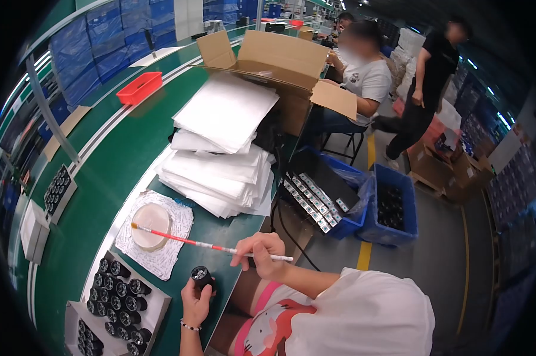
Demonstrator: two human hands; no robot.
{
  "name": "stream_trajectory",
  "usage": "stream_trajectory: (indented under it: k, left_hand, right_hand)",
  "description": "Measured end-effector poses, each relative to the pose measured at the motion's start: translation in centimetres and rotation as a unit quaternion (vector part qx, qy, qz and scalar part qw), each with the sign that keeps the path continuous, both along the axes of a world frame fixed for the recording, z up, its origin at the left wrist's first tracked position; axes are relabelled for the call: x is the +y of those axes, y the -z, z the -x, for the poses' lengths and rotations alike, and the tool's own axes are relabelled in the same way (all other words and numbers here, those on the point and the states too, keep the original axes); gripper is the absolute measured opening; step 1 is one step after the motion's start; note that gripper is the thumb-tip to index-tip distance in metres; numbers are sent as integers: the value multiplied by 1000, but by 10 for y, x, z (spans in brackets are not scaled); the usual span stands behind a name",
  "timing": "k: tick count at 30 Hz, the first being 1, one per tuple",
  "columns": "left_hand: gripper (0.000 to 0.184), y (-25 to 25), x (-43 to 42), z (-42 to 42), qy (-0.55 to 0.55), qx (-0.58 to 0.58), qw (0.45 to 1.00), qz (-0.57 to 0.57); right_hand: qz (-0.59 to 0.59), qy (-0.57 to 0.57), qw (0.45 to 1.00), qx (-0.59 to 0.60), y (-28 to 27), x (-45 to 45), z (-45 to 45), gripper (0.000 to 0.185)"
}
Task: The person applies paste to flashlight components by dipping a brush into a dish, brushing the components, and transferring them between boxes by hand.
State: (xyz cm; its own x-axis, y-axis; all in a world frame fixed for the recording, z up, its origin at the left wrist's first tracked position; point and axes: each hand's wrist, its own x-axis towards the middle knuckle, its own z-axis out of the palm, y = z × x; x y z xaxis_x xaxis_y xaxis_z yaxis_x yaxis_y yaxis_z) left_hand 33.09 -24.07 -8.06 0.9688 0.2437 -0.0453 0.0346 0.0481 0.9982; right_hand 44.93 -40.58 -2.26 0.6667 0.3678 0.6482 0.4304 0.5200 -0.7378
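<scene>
My left hand (195, 304), with a beaded bracelet at the wrist, grips a small black cylindrical part (201, 275) whose round patterned end faces up. In my right hand (261, 255) is a thin paintbrush (188, 241) with a red and white handle. Its bristle tip is over a round whitish dish (159, 218); I cannot tell whether they touch. Under the dish lies a crumpled printed paper or cloth (168, 264). Close to my left hand, a white tray (159, 317) holds several similar black parts (121, 289) in rows.
Stacked white sheets (220, 118) stand before an open cardboard box (283, 50). A red tray (139, 88) sits on the green bench (90, 196). Blue bins (392, 234) stand on the floor at right. One person (366, 80) sits beyond the box; another person (428, 83) is upright in the aisle.
</scene>
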Motion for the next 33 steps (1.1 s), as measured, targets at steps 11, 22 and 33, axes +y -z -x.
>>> stream_trajectory:
  k: [11, 22, 33]
  left_hand:
    - [23, 0, 0, -2, 1, 7, 1000, 13]
    - [22, 4, 1, 0, -2, 1, 1000, -6]
    - [24, 6, 0, -1, 0, -1, 1000, -19]
  right_hand:
    - [-39, -22, 995, 94, 1, -8, 0, 36]
    - [-29, -41, 995, 90, 8, -13, 0, 39]
    - [-36, -51, 989, 135, 22, -2, -3, 41]
